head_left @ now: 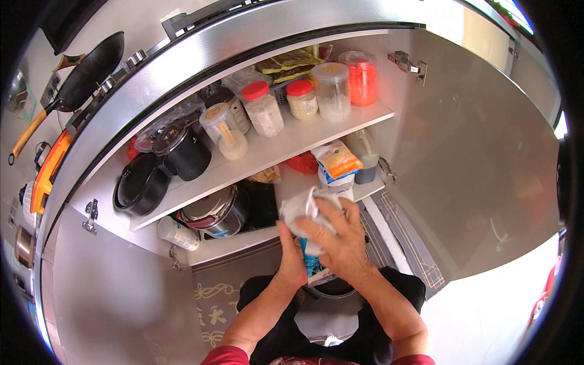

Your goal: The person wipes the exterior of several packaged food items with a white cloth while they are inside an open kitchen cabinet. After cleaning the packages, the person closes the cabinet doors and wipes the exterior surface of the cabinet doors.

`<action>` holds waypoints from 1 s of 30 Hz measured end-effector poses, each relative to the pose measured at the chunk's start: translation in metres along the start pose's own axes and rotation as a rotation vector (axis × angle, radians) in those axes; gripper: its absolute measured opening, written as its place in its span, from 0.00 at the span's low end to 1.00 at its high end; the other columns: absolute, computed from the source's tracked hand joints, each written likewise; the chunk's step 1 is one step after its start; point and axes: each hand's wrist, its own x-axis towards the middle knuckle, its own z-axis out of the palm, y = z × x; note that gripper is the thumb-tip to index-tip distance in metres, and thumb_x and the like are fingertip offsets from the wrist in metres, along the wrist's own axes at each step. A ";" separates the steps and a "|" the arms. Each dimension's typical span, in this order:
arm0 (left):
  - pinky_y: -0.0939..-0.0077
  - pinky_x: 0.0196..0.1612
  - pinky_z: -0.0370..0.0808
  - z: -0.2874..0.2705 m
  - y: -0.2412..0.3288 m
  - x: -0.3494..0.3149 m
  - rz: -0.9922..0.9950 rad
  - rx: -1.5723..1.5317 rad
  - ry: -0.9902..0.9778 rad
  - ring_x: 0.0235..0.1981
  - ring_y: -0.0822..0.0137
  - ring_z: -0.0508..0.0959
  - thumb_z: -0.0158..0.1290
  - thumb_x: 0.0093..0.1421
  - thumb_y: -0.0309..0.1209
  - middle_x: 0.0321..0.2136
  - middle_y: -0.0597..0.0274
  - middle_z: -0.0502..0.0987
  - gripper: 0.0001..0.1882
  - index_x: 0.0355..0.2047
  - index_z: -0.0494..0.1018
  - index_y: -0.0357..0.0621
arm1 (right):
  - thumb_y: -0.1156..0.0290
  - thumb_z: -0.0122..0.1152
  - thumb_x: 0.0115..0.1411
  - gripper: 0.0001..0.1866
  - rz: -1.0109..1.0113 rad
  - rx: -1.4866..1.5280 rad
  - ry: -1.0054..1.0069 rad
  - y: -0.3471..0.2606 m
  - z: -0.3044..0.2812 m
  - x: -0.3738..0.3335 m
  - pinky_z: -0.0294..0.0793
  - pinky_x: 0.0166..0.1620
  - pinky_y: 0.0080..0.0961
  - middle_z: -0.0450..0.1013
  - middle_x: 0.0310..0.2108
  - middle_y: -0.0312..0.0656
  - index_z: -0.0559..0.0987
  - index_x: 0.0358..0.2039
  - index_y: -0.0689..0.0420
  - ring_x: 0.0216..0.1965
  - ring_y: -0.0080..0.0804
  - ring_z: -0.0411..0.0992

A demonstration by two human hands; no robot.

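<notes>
Above my lap, in front of an open low cabinet, I hold both hands close together. My right hand (pixel 340 243) is closed over a crumpled white cloth (pixel 301 210), its fingers spread across the folds. Opposite it, my left hand (pixel 292 258) is curled with the thumb up, against the side of a blue-and-white packet (pixel 312 260). Most of the packet is hidden by the cloth and my hands. Just beyond stand an orange-and-white packet (pixel 338 160) and a bottle of dark liquid (pixel 365 159), on the cabinet's lower level.
The shelf (pixel 267 155) bears a red-lidded jar (pixel 264 112), clear canisters, a black pot (pixel 185 155) and a black pan (pixel 143 185). Below sit a steel pot (pixel 216 210) and a white bottle (pixel 177 234). The right door (pixel 474 164) and left door (pixel 115 286) stand wide. A patterned mat (pixel 222 280) lies below.
</notes>
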 end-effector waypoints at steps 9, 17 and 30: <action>0.57 0.59 0.64 -0.016 -0.014 0.003 -0.174 -0.012 -0.189 0.56 0.56 0.68 0.35 0.64 0.57 0.57 0.55 0.65 0.34 0.62 0.55 0.46 | 0.83 0.55 0.39 0.26 0.305 0.041 0.169 0.036 -0.001 0.007 0.64 0.51 0.39 0.69 0.47 0.47 0.78 0.42 0.49 0.47 0.50 0.63; 0.62 0.56 0.68 -0.040 -0.011 0.028 0.141 -0.046 -0.103 0.54 0.60 0.70 0.33 0.64 0.59 0.54 0.58 0.69 0.33 0.59 0.60 0.49 | 0.76 0.60 0.41 0.25 -0.020 0.205 -0.050 -0.003 0.022 -0.018 0.58 0.53 0.44 0.67 0.54 0.42 0.78 0.44 0.44 0.50 0.49 0.62; 0.54 0.57 0.65 -0.022 0.028 0.017 0.184 -0.175 0.063 0.54 0.53 0.70 0.33 0.60 0.66 0.55 0.54 0.68 0.41 0.59 0.60 0.46 | 0.70 0.62 0.45 0.30 0.067 -0.002 -0.081 -0.011 0.019 -0.025 0.64 0.49 0.41 0.64 0.53 0.44 0.72 0.52 0.43 0.49 0.48 0.62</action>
